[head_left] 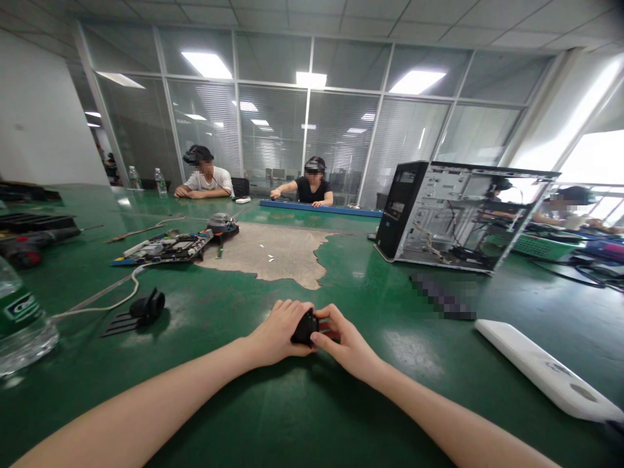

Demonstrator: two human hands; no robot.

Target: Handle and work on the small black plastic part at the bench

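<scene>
Between my two hands is a small, dark, rounded object [304,329], just above or on the green tabletop [273,416]; its kind cannot be made out. My left hand [279,331] wraps round it from the left, fingers over its far side and thumb low on the near side. From the right, my right hand [344,338] grips its edge between thumb and bent fingers. Much of the object is hidden by the fingers. To the left lies a black plastic piece with a ring and flat prongs [141,309].
An opened computer case [439,214] stands at right, near a white oblong device [541,367]. A circuit board [168,247] and a cooling fan [223,223] lie at left. A water bottle [22,318] is at the left edge. Several people sit around the table.
</scene>
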